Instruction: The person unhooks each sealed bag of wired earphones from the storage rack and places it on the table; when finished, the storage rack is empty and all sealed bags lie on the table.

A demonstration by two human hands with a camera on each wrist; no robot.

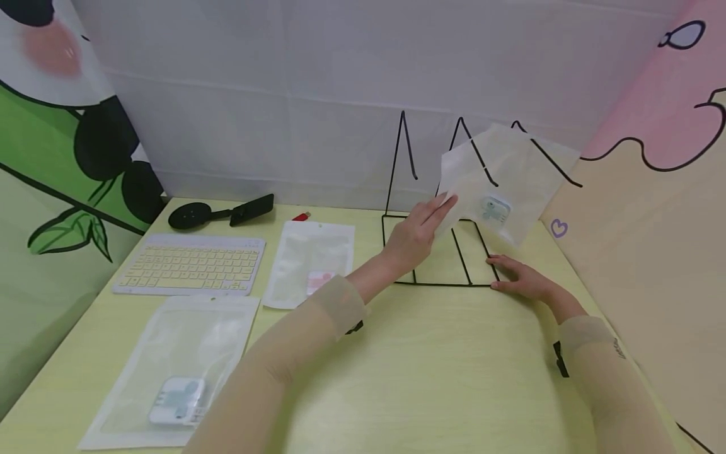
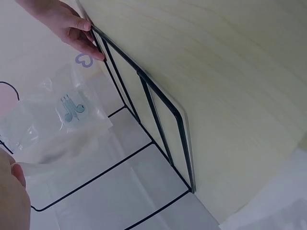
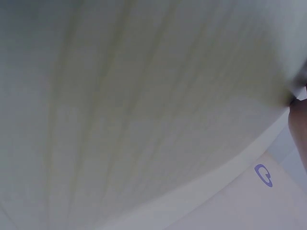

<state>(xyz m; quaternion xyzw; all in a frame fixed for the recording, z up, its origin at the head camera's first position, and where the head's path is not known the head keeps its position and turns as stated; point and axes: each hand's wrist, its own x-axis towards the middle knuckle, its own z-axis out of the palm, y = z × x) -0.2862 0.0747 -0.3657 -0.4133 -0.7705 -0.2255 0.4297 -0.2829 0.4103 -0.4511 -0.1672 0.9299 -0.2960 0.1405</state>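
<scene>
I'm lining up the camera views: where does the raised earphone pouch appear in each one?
Head: earphone pouch right of centre, mostly in the upper half.
Left wrist: earphone pouch on the left side, around mid-height.
Right wrist: not visible.
Shared landmark: the purple heart, seen in all three views.

Left hand (image 2: 12,199) at 8 o'clock pinches a clear bag (image 2: 36,112) showing bluish earphones (image 2: 73,109) at 9. Right hand (image 2: 69,28) at 11 grips one corner of a black wire rack (image 2: 140,74) on a pale table (image 2: 240,91).
</scene>
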